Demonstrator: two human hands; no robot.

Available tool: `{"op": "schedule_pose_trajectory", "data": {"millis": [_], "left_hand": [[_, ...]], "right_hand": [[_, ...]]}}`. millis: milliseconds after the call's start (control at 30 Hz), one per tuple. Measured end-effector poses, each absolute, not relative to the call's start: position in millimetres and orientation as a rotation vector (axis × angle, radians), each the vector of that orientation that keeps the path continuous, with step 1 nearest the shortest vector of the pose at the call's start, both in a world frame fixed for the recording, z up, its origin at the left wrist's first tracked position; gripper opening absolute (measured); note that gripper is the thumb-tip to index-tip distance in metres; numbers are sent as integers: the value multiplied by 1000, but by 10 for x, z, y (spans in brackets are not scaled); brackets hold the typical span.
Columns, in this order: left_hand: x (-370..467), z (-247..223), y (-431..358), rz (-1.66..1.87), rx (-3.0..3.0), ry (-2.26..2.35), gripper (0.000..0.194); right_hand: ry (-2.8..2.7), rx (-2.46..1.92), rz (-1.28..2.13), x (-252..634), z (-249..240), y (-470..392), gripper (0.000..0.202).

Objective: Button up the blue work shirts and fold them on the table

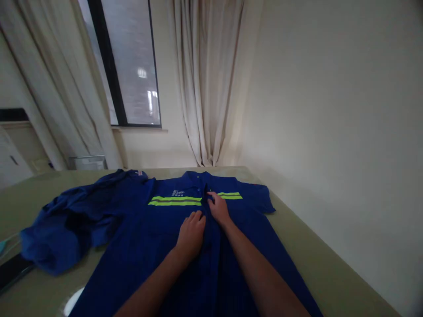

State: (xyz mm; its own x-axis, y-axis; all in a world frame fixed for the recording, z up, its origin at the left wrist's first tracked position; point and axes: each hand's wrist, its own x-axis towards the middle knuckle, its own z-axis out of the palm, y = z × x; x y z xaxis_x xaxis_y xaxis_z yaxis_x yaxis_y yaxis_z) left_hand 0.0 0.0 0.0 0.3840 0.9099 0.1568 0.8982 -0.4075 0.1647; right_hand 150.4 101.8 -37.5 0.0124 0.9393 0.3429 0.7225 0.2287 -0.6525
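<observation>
Hands meet at the middle of a dark blue short-sleeved work shirt [158,246] with two yellow-green reflective stripes [175,201] across its chest, seen from the head camera. The shirt lies flat, front up, collar away from the person, on a pale olive counter [317,255].

The left hand [191,233] rests palm down on the shirt just below the stripes, fingers curled together with their tips at the front placket; whether cloth is pinched in its grip cannot be told. The right hand [218,208] lies just beside it, nearer the collar, its fingertips drawn together on the placket edge level with the stripes, the fabric directly under them. The two hands are near each other but not touching.

Left of the shirt, touching its sleeve, a second dark blue garment [66,220] sits crumpled in a heap on the counter. Beyond the shirt's collar, cream curtains [205,88] hang beside a dark-framed window [125,66], and a plain pale wall [330,110] runs along the counter's right side.
</observation>
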Motion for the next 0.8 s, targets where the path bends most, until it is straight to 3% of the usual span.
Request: {"op": "schedule_pose_trajectory", "data": {"millis": [167,300,567,800], "left_hand": [[-82,-338,-671,48,2487,1454,76],[-104,-552,-914,-23,2493,1332,68],[-2,-110,-670,-160,2635,1292,114],[-45,-112,-193,-63,2677,1333,105]], "right_hand": [[-1733,-1675,275,1440,-295,1167,43],[-1710,-1645,238,1399,-222,1224,41],[-1643,-1361,201,1408,-136,981,36],[-1749,-1412,251,1433,94,513,31]]}}
